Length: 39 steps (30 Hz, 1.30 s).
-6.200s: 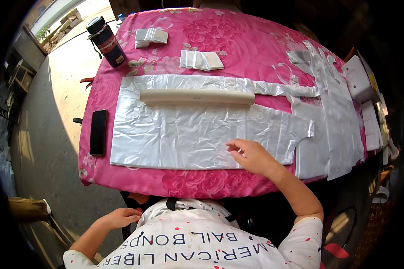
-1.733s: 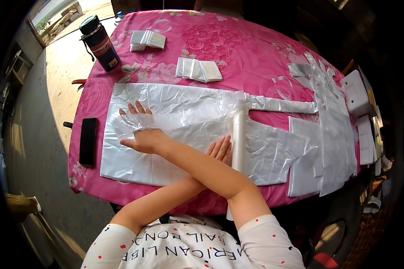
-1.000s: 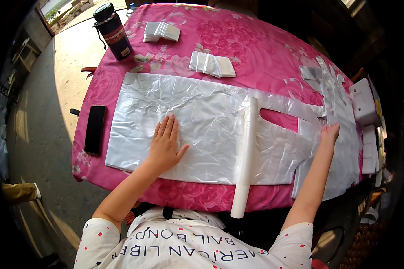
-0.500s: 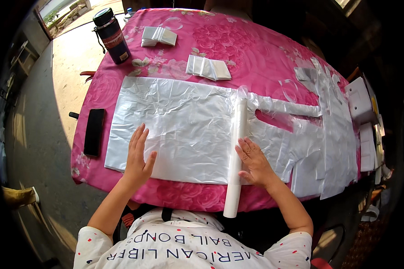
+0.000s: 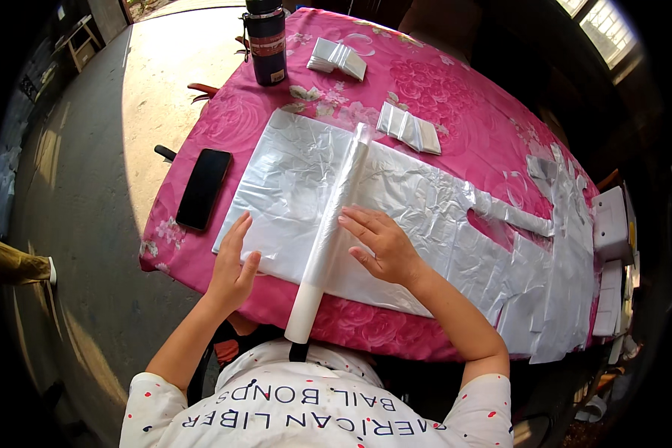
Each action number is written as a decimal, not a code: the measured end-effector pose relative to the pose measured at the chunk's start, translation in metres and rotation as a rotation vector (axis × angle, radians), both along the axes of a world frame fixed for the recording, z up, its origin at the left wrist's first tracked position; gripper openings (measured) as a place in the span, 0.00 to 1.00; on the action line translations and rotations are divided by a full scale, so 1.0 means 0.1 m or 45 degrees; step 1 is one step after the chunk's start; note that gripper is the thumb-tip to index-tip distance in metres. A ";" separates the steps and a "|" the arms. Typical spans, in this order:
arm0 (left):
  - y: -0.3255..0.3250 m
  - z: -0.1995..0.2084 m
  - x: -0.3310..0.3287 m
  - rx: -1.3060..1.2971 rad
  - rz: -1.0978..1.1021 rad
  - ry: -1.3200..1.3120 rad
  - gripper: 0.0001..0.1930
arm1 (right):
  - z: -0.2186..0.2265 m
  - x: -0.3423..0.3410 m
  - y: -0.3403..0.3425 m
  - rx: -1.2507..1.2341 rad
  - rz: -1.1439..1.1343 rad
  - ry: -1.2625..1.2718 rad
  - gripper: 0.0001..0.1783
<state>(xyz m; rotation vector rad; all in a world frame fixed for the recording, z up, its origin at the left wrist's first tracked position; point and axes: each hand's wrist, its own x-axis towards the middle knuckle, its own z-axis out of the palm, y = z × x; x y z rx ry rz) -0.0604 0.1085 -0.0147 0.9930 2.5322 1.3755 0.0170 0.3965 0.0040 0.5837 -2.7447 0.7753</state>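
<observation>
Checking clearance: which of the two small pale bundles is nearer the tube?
The right bundle, near the far end of the tube; the left bundle sits farther, beside the bottle.

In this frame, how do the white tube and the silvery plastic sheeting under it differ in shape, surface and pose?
The white tube is long and round; the plastic sheeting is broad and flat. The tube's near end is smooth, while much of the sheeting is wrinkled. The tube lies across the sheeting and juts past its near edge; the sheeting lies spread on the pink tablecloth. Both are pale.
</observation>
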 end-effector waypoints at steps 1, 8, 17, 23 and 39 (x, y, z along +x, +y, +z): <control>-0.07 0.00 0.02 -0.008 0.014 -0.038 0.27 | -0.08 -0.06 0.04 0.115 -0.005 0.002 0.27; -0.34 0.03 0.26 -0.031 0.058 -0.202 0.29 | -0.27 -0.93 -0.49 0.363 0.157 -0.056 0.32; -0.37 0.09 0.39 -0.488 0.326 -0.266 0.41 | -0.48 -1.50 -1.56 -0.216 -0.570 0.147 0.42; -0.44 0.15 0.33 0.532 -0.097 -1.411 0.38 | -0.23 -1.24 -1.39 -1.993 -0.532 -0.283 0.46; 0.18 0.22 0.42 0.848 -0.762 -2.381 0.30 | 0.17 -0.39 -0.81 -2.668 -0.282 -0.485 0.28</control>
